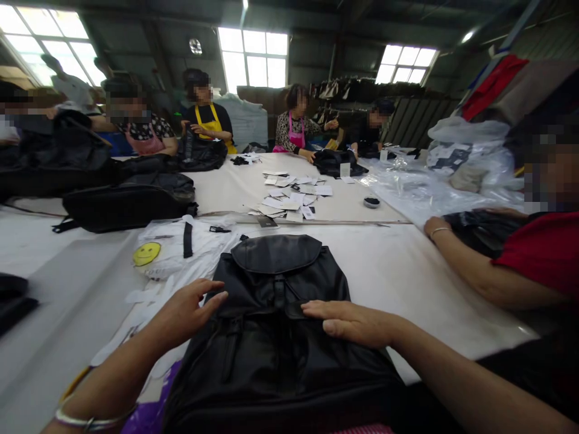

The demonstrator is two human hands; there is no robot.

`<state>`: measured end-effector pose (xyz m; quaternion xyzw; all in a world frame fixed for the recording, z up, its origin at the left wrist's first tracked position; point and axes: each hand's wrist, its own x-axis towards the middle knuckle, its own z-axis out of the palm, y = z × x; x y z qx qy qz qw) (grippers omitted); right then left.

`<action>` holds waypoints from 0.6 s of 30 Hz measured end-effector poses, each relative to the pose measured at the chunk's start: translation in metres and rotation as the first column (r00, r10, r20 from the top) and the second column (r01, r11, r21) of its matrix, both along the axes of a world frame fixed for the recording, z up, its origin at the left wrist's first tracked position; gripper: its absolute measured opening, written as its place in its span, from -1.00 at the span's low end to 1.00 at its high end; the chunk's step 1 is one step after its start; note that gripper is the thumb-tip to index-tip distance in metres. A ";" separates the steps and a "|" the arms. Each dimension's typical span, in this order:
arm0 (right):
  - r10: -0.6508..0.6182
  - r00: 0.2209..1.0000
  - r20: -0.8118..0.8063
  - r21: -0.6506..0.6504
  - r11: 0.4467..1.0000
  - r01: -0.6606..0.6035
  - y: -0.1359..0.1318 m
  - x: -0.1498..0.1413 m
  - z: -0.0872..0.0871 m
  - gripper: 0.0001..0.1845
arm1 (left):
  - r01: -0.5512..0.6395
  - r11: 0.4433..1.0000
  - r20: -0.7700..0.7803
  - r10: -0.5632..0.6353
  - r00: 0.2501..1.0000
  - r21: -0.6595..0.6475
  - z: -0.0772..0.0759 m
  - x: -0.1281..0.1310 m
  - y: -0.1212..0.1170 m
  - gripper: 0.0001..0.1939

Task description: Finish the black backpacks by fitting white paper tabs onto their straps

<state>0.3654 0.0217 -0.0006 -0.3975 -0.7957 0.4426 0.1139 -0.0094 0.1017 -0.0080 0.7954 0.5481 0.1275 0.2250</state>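
Note:
A black leather-look backpack [280,355] lies in front of me, its flap [277,253] folded over the top and a strap running down the middle. My left hand [194,307] is at the bag's left edge, thumb and fingers apart, holding nothing. Across the right front pocket lies my right hand [350,320], fingers stretched out flat and nothing gripped. Left of the backpack are clear plastic bags [169,241], one with a yellow smiley print, and a black strap piece [187,240] on top.
Paper tags [289,196] are heaped beyond the backpack, near a small bowl [371,203] of dark bits. More black bags [131,202] stand at the left. A co-worker in a red sleeve [538,253] handles a black bag at the right. Several people work across the table [226,190].

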 end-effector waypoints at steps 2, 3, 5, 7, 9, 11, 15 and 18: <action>-0.058 0.998 -0.025 -0.025 0.998 0.057 0.007 0.002 -0.003 -0.46 | 0.001 1.000 0.014 0.000 1.000 -0.005 -0.003 0.002 0.004 -0.51; -0.115 0.993 -0.023 -0.008 0.993 0.115 0.011 0.004 -0.003 -0.46 | -0.002 1.000 0.026 0.002 1.000 -0.002 -0.006 0.004 0.007 -0.52; -0.209 0.978 0.005 0.067 0.976 0.208 0.020 0.006 -0.005 -0.46 | -0.019 0.999 0.058 0.018 0.998 0.026 -0.012 0.006 0.014 -0.53; -0.244 0.969 0.036 0.193 0.953 0.232 0.032 0.002 -0.008 -0.44 | -0.054 0.995 0.074 0.048 0.996 0.086 -0.020 0.008 0.023 -0.52; -0.261 0.962 0.073 0.344 0.912 0.221 0.047 -0.006 -0.016 -0.41 | -0.076 0.981 0.062 0.065 0.996 0.180 -0.030 0.012 0.033 -0.52; -0.305 0.941 0.145 0.474 0.856 0.204 0.065 -0.016 -0.027 -0.38 | -0.047 0.957 0.027 0.041 0.999 0.287 -0.039 0.017 0.043 -0.52; -0.402 0.848 0.346 0.539 0.825 0.171 0.098 -0.027 -0.056 -0.35 | 0.142 0.908 -0.102 -0.111 0.989 0.393 -0.060 0.025 0.060 -0.49; -0.398 0.783 0.478 0.488 0.862 0.139 0.110 -0.026 -0.076 -0.31 | 0.221 0.937 -0.213 -0.166 0.963 0.269 -0.079 0.027 0.070 -0.50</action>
